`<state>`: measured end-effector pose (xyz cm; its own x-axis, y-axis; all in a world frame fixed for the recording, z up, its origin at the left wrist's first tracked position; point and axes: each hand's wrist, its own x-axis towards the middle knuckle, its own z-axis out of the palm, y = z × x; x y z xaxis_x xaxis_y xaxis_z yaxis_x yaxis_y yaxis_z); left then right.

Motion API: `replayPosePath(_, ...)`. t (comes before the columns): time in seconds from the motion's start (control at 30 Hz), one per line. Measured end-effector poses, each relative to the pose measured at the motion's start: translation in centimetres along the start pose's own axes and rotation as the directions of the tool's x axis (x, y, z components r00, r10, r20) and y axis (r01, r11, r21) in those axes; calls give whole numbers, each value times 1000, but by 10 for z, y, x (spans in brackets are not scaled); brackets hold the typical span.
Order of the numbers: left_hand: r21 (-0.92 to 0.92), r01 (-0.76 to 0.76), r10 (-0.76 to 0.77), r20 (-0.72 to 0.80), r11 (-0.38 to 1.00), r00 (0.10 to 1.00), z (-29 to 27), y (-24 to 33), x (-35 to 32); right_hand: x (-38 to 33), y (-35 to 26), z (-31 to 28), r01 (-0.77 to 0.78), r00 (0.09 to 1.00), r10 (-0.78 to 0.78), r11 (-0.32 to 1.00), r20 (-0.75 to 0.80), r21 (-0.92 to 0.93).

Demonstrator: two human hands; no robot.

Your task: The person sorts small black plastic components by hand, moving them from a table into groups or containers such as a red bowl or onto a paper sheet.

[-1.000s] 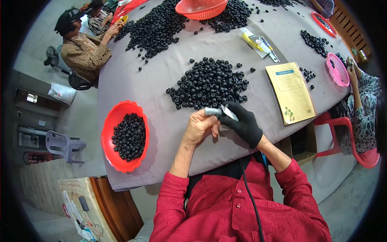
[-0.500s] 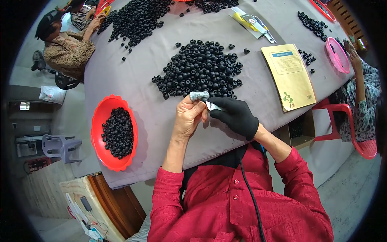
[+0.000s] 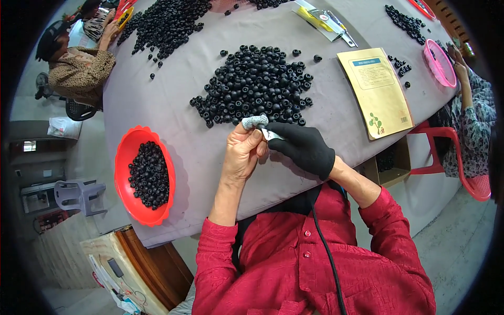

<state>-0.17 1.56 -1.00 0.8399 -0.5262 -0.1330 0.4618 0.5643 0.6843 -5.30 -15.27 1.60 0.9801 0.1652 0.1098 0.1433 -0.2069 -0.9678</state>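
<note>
My left hand [image 3: 242, 155] is closed in a pinch, with a grey knitted sleeve on its index finger. A small dark piece, seemingly a black bead, shows between its fingertips, mostly covered. Pressed close against it is my right hand [image 3: 307, 149], in a black glove, its fingers closed on a small flat whitish piece [image 3: 271, 135] whose kind I cannot make out. Just beyond both hands lies a heap of round black beads [image 3: 257, 84] with holes. On the left, a red scalloped bowl [image 3: 126, 181] contains more black beads [image 3: 149, 176].
A yellow booklet [image 3: 375, 92] lies right of the heap, with a packaged tool [image 3: 325, 22] beyond it. Another large bead pile [image 3: 168, 26] is at the far left. One person [image 3: 79, 73] sits at left, another [image 3: 470, 121] at right by a pink basket [image 3: 440, 63].
The view has shifted slightly, so the table things sit a little differently in it. Both hands keep the same pinch, close together, with only small finger movement.
</note>
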Motion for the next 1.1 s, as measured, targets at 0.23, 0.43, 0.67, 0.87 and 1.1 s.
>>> replayPosePath(0.23, -42, 39, -39, 1, 998, 999, -1, -2, -1, 1, 3, 0, 33, 999, -33, 999, -3, -27)
replayPosePath(0.43, -21, 37, -37, -11, 999, 999, 0, -3, 0, 1, -4, -1, -45, 999, 45, 998, 2, 41)
replayPosePath(0.67, -63, 27, -29, -40, 998, 999, -5, -8, 0, 2, -1, -1, -19, 1000, 19, 999, -6, 40)
replayPosePath(0.87, -78, 40, -46, -77, 996, 996, -3, -8, -2, 2, 5, 0, 56, 998, -54, 994, 29, -89)
replayPosePath(1.1, -72, 43, -48, -74, 997, 996, -4, -8, -2, 3, 11, 0, 157, 987, -150, 970, 52, -185)
